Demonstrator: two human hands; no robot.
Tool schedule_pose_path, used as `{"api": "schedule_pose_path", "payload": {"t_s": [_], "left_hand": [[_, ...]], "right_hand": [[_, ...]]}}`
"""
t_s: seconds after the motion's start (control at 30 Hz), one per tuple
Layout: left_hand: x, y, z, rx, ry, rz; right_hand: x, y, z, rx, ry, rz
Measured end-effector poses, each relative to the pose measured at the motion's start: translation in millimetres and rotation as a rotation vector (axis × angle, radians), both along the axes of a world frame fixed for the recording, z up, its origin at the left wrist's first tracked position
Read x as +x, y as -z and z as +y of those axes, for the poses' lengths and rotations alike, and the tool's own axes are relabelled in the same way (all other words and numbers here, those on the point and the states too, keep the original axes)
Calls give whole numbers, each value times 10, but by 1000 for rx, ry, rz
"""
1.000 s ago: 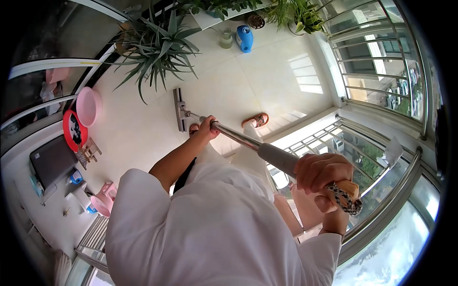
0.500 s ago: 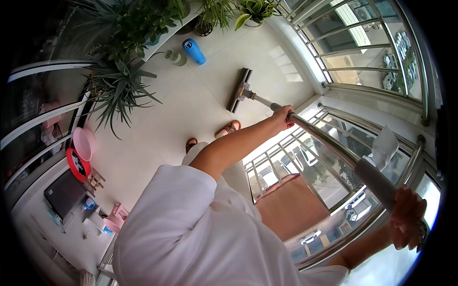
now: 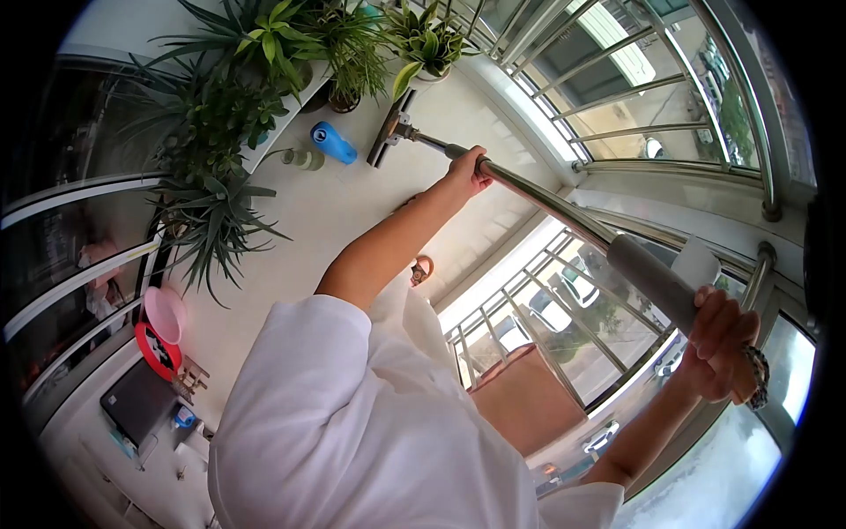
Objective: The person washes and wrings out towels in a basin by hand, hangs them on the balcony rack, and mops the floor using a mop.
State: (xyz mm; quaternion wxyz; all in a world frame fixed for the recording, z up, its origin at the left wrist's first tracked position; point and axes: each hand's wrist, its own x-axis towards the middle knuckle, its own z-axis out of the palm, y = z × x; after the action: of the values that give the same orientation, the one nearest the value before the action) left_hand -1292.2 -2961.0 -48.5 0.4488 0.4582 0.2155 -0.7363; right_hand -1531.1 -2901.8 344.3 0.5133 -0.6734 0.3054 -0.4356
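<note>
A mop with a metal pole (image 3: 551,204) runs diagonally through the view. Its flat, dark-edged head (image 3: 390,130) rests on the tiled floor beside the potted plants. My left hand (image 3: 469,171) is closed around the middle of the pole. Near the top end, my right hand (image 3: 721,339) is wrapped round the pole, just past the thick grey grip sleeve (image 3: 650,280). A blue bottle-like object (image 3: 333,143) and a greenish glass jar (image 3: 304,160) are on the floor, left of the mop head.
Potted plants (image 3: 216,216) line the upper left. Metal railings (image 3: 617,137) and windows run along the right. A brownish-pink panel (image 3: 527,401) is by the lower railing. Pink (image 3: 165,315) and red (image 3: 159,351) basins stand at left. My sandalled foot (image 3: 421,270) is below the mop.
The mop head has moved up and left, closer to the plants. Both hands have shifted up and left with the pole. The view has also shifted.
</note>
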Motion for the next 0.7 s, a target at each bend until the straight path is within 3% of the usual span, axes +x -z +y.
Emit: {"api": "schedule_pose_path", "payload": {"t_s": [0.07, 0.27, 0.53, 0.7], "left_hand": [[192, 476, -412, -65, -30, 44], [-103, 519, -1197, 58, 218, -45], [-1331, 365, -1145, 85, 573, -32], [-2293, 210, -437, -3, 1031, -163]], "right_hand": [[192, 211, -383, 6, -22, -23], [-75, 403, -1241, 150, 214, -88], [-772, 116, -395, 169, 615, -31], [-605, -121, 718, 148, 1190, 93]]}}
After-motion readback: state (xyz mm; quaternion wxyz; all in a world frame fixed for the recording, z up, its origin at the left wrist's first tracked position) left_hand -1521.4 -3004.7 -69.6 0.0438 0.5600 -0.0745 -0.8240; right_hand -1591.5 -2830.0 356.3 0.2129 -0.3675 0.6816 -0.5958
